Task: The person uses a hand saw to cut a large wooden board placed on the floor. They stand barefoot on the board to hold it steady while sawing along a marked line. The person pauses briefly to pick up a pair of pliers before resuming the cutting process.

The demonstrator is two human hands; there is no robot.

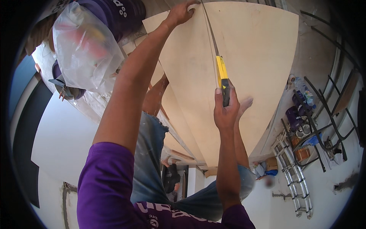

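Note:
A large pale plywood board stretches out in front of me. My right hand is closed around the black-and-yellow handle of a handsaw. Its narrow blade points away from me, along a dark line on the board that reaches the far edge. At that edge, just left of the saw's tip, is my left hand. Its fingers are bent around something pale, cut off by the top of the picture, that I cannot make out. My bare right foot rests on the board beside my right hand.
At the far left stand a purple bucket and a full clear plastic bag. On the right are a black metal frame, purple containers and a folded aluminium ladder. Another person is behind, beneath me.

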